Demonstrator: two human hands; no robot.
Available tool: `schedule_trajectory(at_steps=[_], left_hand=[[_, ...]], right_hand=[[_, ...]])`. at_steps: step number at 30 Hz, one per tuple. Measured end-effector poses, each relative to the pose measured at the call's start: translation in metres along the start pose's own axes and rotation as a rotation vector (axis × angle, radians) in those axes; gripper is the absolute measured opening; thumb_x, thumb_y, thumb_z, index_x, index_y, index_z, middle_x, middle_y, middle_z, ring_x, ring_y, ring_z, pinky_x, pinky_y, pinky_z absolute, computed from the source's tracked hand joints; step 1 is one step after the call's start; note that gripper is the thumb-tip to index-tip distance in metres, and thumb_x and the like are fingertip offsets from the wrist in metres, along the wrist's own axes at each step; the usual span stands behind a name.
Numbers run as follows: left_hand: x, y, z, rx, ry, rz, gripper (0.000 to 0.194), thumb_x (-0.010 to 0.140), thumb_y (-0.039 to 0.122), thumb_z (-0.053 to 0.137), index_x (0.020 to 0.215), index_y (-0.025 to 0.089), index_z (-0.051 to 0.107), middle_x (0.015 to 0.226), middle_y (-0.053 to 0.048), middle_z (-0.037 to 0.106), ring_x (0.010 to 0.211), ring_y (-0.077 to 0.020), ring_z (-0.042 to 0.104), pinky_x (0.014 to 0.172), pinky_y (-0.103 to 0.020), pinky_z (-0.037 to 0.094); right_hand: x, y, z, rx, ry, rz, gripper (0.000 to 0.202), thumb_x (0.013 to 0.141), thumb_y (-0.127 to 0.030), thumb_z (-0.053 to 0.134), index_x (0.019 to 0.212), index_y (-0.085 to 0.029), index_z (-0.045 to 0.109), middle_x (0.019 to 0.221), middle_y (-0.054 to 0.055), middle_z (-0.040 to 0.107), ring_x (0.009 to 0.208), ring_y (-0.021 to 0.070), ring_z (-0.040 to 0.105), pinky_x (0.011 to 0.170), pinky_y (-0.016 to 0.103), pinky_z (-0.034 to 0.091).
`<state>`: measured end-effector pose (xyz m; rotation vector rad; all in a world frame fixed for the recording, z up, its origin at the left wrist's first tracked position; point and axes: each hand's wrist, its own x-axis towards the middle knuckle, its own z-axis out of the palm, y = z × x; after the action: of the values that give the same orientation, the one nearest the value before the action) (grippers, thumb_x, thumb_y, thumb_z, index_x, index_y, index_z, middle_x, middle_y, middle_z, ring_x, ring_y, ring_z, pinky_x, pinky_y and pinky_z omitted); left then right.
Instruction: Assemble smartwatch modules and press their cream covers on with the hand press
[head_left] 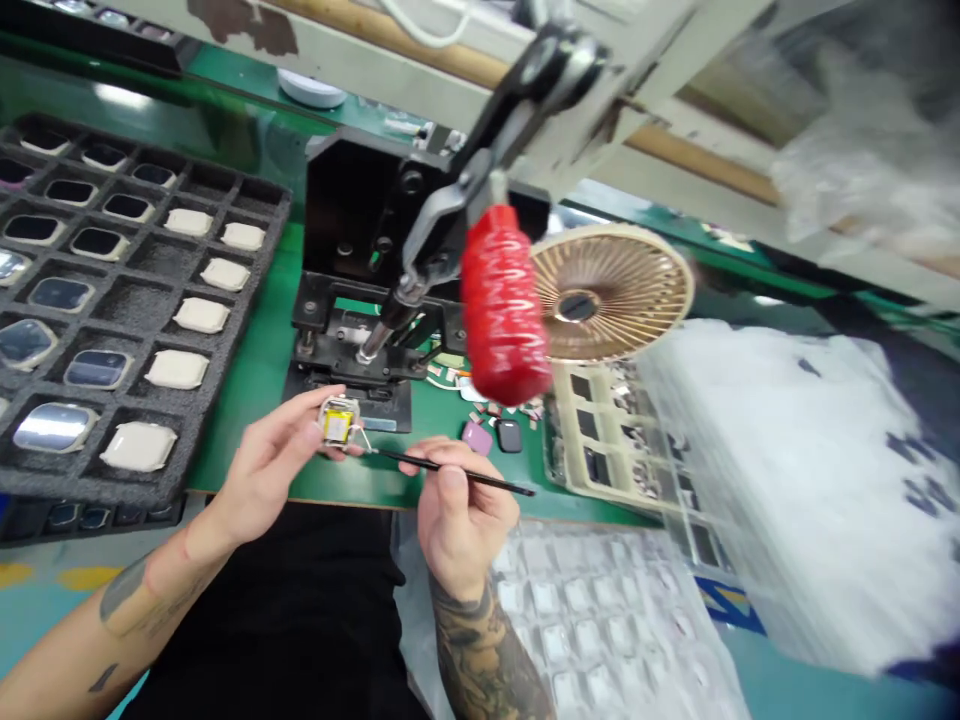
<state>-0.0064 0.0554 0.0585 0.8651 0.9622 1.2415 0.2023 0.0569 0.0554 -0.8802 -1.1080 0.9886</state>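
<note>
Between its thumb and fingers, my left hand (pixel 274 460) holds a small watch-like case (pixel 339 423) with a yellow-edged part inside. My right hand (pixel 465 500) pinches a thin black stick tool (pixel 480 477), whose left tip meets a pale strip (pixel 364 436) sticking out from the case. Both hands are just in front of a black press (pixel 360 375) with a red handle (pixel 504 305). A purple square piece (pixel 477 437) and a black square piece (pixel 508 435) lie on the green mat behind my right hand.
A dark foam tray (pixel 217 385) of watch cases fills the left. Behind the red handle stands a round gold fan (pixel 611 290). A compartment box (pixel 596 430) and plastic bags (pixel 810 450) are at the right. Clear blister trays (pixel 600 620) lie below the table edge.
</note>
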Motion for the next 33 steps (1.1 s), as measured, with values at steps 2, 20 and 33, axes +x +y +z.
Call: schedule_trajectory(at_steps=[2, 20, 33], left_hand=[[0.001, 0.004, -0.001, 0.006, 0.092, -0.078, 0.041, 0.106, 0.040, 0.082, 0.141, 0.020, 0.078, 0.111, -0.012, 0.089, 0.088, -0.0226, 0.087, 0.076, -0.029, 0.069], [-0.006, -0.028, 0.001, 0.566, 0.027, -0.063, 0.050, 0.100, 0.060, 0.082, 0.135, 0.025, 0.076, 0.119, -0.009, 0.089, 0.102, -0.0293, 0.089, 0.095, -0.036, 0.074], [-0.011, -0.014, 0.008, 0.571, 0.138, -0.043, 0.043, 0.095, 0.060, 0.085, 0.130, 0.036, 0.078, 0.121, -0.002, 0.088, 0.104, -0.0379, 0.087, 0.117, -0.065, 0.068]], right_hand=[[0.008, -0.021, -0.019, 0.074, -0.021, 0.003, 0.014, 0.110, -0.035, 0.071, 0.103, -0.027, 0.080, 0.083, 0.003, 0.074, 0.071, 0.0174, 0.073, 0.056, 0.028, 0.059], [0.043, -0.053, -0.132, -1.082, -0.092, -0.607, 0.033, 0.109, -0.017, 0.067, 0.136, -0.031, 0.079, 0.113, 0.005, 0.083, 0.100, 0.0199, 0.078, 0.087, 0.038, 0.064], [0.077, -0.078, -0.169, -1.611, -0.444, -0.263, 0.032, 0.113, -0.015, 0.052, 0.130, -0.023, 0.078, 0.127, 0.009, 0.081, 0.115, 0.0233, 0.071, 0.101, 0.039, 0.055]])
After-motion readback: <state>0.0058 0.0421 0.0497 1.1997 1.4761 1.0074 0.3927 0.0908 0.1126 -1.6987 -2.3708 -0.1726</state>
